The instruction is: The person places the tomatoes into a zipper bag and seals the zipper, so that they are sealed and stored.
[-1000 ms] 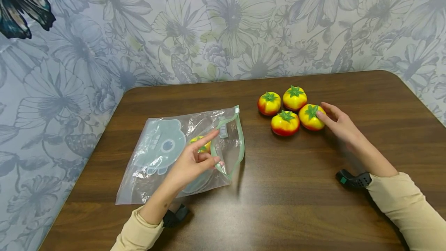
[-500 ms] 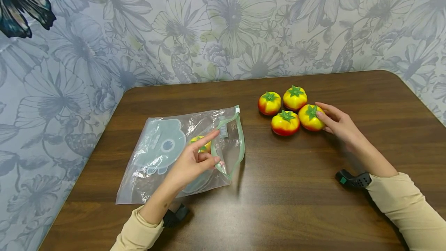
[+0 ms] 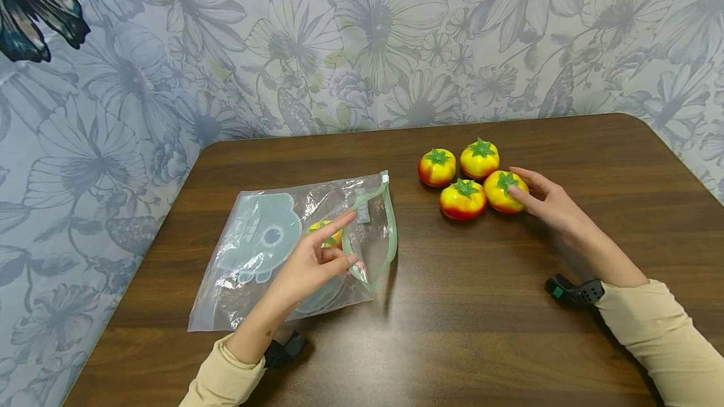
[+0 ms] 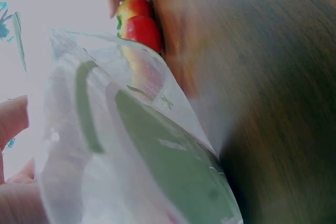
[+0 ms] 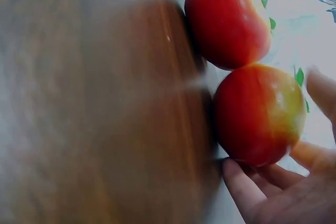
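My right hand [image 3: 545, 201] holds the rightmost toy tomato [image 3: 499, 197], its thumb over the top and its fingers round the far and right sides. This red and yellow toy tomato [image 5: 260, 116] still sits on the table, close beside another toy tomato [image 5: 226, 19]. My left hand [image 3: 317, 265] is at the mouth of a clear zip bag [image 3: 317, 193] lying flat. Its thumb and a curled finger appear to pinch the raised green-edged lip, while the index finger points straight. One toy tomato [image 3: 337, 238] shows inside the bag, partly hidden by the hand.
Behind the held one stand more toy tomatoes: one at the left [image 3: 435, 169], one at the back [image 3: 479, 159] and one in front [image 3: 462, 201]. All are on the brown wooden table [image 3: 452, 331]. A flower-patterned sheet [image 3: 373, 49] rises behind the table.
My right hand shifts slightly left, its thumb moving further over the toy tomato. That toy tomato turns or shifts a little. The left hand and the bag stay still.
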### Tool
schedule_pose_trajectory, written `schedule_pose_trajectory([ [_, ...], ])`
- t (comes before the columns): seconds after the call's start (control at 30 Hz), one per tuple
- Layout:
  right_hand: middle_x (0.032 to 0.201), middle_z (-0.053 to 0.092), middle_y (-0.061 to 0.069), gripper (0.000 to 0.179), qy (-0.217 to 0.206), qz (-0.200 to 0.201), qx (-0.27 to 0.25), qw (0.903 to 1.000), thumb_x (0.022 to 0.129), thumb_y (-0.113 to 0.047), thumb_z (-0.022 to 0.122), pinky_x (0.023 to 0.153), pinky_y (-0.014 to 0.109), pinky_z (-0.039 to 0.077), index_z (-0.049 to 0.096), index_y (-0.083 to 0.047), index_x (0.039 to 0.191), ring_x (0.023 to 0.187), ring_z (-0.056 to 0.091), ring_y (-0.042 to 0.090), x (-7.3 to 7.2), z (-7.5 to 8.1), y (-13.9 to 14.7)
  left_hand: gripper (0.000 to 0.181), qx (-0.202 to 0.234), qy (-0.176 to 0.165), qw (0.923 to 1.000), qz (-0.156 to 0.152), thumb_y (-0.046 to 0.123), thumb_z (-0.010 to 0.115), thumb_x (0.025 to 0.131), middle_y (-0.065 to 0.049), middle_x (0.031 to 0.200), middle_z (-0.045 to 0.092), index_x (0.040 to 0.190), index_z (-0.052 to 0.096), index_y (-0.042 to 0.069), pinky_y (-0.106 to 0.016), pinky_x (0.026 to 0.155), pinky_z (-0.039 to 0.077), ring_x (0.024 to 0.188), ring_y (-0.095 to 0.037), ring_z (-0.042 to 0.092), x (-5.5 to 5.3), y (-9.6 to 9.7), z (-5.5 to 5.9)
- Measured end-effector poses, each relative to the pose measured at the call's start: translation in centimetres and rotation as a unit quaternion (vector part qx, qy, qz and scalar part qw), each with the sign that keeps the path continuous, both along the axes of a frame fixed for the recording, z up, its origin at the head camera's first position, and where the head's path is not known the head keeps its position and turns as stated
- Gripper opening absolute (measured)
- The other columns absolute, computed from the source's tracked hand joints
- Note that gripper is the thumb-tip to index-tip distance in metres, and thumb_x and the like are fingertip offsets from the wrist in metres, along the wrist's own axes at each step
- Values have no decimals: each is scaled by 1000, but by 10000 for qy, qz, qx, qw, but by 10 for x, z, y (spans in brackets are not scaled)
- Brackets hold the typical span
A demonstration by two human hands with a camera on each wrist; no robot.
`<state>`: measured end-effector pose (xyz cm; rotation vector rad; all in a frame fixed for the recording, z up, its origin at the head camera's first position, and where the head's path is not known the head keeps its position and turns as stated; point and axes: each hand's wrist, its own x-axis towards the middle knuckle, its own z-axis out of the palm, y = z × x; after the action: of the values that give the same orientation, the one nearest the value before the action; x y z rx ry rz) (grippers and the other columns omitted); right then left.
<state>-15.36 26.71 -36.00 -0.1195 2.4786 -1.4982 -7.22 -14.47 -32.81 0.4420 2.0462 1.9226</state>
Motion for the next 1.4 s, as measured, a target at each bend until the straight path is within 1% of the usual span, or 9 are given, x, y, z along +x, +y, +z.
schedule_pose_trajectory([
  [0.2, 146, 22, 23, 74, 238, 294, 203, 9991, 92, -29, 61, 98, 50, 27, 19, -8, 150, 123, 29, 38, -1, -1, 0, 64, -30, 8, 10000, 3, -6, 63, 84, 0, 144, 39, 142, 42, 13, -43, 72, 53, 62, -17, 60, 0, 0, 0],
  [0.3, 146, 23, 24, 74, 303, 269, 194, 9990, 92, -28, 62, 98, 54, 25, 20, -8, 149, 123, 29, 39, -1, -2, -1, 65, -24, 5, 10000, 9, -5, 63, 84, 0, 143, 40, 142, 42, 13, -43, 72, 53, 62, -17, 59, 0, 1, 1],
  [0.43, 146, 24, 24, 73, 327, 180, 248, 9990, 92, -29, 62, 97, 47, 30, 21, -7, 149, 123, 30, 39, -1, -1, -1, 65, -17, -9, 10000, 18, -5, 63, 84, 1, 143, 40, 142, 42, 13, -44, 72, 53, 60, -16, 58, 0, 1, 1],
  [0.6, 146, 26, 21, 74, 362, -2, 295, 9989, 91, -30, 63, 86, 17, 35, 23, -7, 148, 122, 33, 36, 2, 5, 1, 65, -16, -21, 10000, 20, -5, 63, 84, 2, 144, 38, 142, 42, 13, -48, 74, 51, 62, -17, 59, 0, 1, 0],
  [0.7, 147, 26, 19, 74, 337, -73, 283, 9990, 91, -29, 63, 80, 8, 33, 23, -9, 149, 122, 33, 34, 1, 9, 1, 65, -20, -18, 10000, 16, -6, 63, 84, 2, 144, 38, 142, 41, 13, -48, 74, 52, 63, -18, 60, 0, 2, 0],
  [0.83, 148, 23, 18, 74, 233, -114, 269, 9993, 91, -29, 63, 100, 27, 31, 21, -11, 150, 126, 30, 32, 1, 14, 1, 65, -28, 6, 10000, 0, -6, 63, 84, 1, 144, 37, 142, 41, 13, -42, 73, 53, 60, -17, 57, -1, 1, -1],
  [0.97, 149, 21, 19, 74, 231, -94, 269, 9993, 91, -28, 63, 103, 48, 26, 21, -14, 150, 128, 28, 33, 0, 17, -1, 65, -18, 22, 10000, -8, -6, 63, 84, 1, 145, 37, 142, 42, 13, -41, 72, 53, 59, -18, 58, -1, 1, -2],
  [1.23, 148, 23, 18, 72, 376, -39, 170, 9991, 91, -24, 64, 85, 10, 35, 24, -15, 150, 126, 31, 31, 3, 21, -5, 65, 7, -37, 10000, 2, -7, 62, 85, 1, 145, 36, 143, 41, 13, -45, 74, 52, 70, -20, 64, -2, 2, -1],
  [1.4, 147, 25, 16, 71, 466, -3, 17, 9989, 90, -20, 65, 86, 7, 36, 26, -13, 149, 127, 32, 30, 5, 26, -11, 65, -20, -37, 10000, 26, -7, 62, 85, 1, 145, 36, 143, 41, 13, -44, 74, 53, 72, -17, 65, -2, 3, 0],
])
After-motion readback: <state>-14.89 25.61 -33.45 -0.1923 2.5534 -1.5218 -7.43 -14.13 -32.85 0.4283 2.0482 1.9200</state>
